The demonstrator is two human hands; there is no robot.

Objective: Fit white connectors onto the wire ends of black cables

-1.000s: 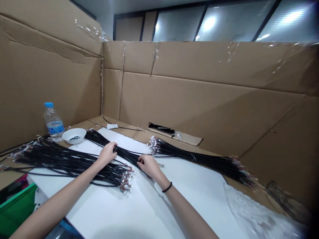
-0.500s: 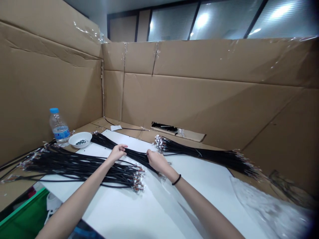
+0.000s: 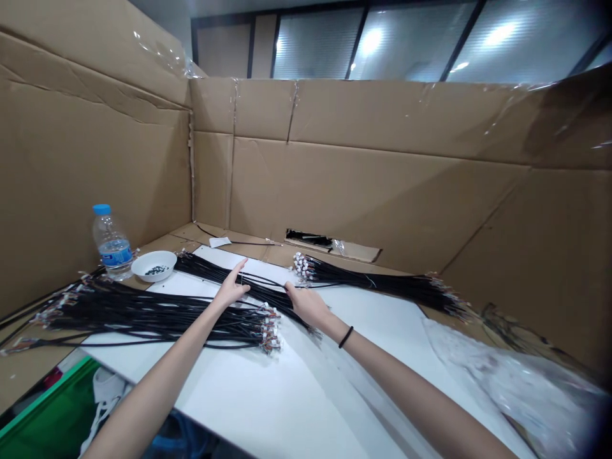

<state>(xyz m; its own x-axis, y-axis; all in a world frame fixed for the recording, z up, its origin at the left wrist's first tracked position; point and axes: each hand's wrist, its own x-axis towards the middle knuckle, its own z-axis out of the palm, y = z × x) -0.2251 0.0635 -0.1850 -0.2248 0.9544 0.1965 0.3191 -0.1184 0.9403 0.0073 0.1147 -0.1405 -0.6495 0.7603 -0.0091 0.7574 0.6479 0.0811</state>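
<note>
Between my hands, a bundle of black cables [image 3: 268, 296] lies slantwise on the white board [image 3: 296, 395]. My left hand [image 3: 232, 288] is over this bundle with thumb and fingers spread, holding nothing. At the right part of the bundle, my right hand [image 3: 308, 306] is closed, thumb and finger pinched on black cable; how many strands it holds is hidden. Thin strands rise a little from the bundle toward that pinch. Closer to me at the left is a larger pile of black cables [image 3: 143, 315], white connectors [image 3: 271, 328] at its right end.
Behind my right hand lies a tied cable bundle [image 3: 382, 284]. A white bowl [image 3: 153, 266] with small dark pieces stands beside a water bottle [image 3: 113, 245] at left. Clear plastic [image 3: 507, 376] covers the right side. Cardboard walls [image 3: 363, 191] enclose the back. A green bin [image 3: 52, 414] sits lower left.
My left hand has opened, its fingers spreading upward over the bundle. Some strands now stand apart from the bundle near my right hand, which stays closed. The view has shifted slightly.
</note>
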